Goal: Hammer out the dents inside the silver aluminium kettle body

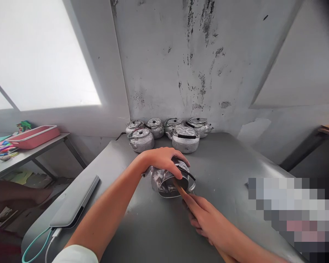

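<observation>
A dented silver kettle lies tipped on the table, its dark opening turned toward me and its black handle on the right. My left hand is curved over the kettle's upper side, thumb near the rim, gripping it. In my right hand is a wooden stick, fingers closed round it. The stick's far end reaches into the kettle's mouth; its tip is hidden inside.
Several lidded silver kettles stand against the stained wall at the table's back. A power bank with cables lies at the left. A side table farther left bears a pink basket. A blurred-out patch covers the right edge.
</observation>
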Action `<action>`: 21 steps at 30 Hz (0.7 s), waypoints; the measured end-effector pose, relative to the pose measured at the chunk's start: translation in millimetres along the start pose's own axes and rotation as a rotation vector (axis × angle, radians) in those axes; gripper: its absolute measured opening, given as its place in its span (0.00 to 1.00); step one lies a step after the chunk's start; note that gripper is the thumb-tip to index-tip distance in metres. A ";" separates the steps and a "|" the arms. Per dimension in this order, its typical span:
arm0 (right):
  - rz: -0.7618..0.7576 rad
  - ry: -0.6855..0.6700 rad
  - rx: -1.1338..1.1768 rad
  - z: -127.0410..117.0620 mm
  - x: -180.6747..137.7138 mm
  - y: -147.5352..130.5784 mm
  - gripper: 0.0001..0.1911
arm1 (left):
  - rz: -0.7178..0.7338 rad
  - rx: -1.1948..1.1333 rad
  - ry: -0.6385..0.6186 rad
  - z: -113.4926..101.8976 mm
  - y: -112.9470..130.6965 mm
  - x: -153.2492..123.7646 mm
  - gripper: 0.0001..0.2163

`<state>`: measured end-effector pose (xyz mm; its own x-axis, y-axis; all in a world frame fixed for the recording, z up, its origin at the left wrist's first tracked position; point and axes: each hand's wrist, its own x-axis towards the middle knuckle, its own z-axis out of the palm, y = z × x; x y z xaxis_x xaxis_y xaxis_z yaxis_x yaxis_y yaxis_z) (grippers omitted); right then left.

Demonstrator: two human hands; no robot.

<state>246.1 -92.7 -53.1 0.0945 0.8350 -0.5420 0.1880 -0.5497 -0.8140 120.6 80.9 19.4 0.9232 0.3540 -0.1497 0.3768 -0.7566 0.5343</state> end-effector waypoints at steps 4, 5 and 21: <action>0.008 0.005 -0.005 -0.2 -1.1 -1.2 0.20 | -0.003 0.012 -0.003 -0.2 1.0 -0.1 0.25; 0.018 0.003 -0.011 -0.1 -1.9 -2.4 0.20 | -0.004 0.012 -0.003 -0.3 1.3 -0.1 0.25; -0.012 -0.021 -0.063 -8.1 -3.7 -9.5 0.21 | -0.013 0.002 -0.001 0.7 1.0 0.5 0.25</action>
<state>251.9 -90.5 -41.7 0.0716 0.8403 -0.5373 0.2501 -0.5366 -0.8059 121.5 80.0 19.3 0.9182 0.3633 -0.1577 0.3891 -0.7528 0.5309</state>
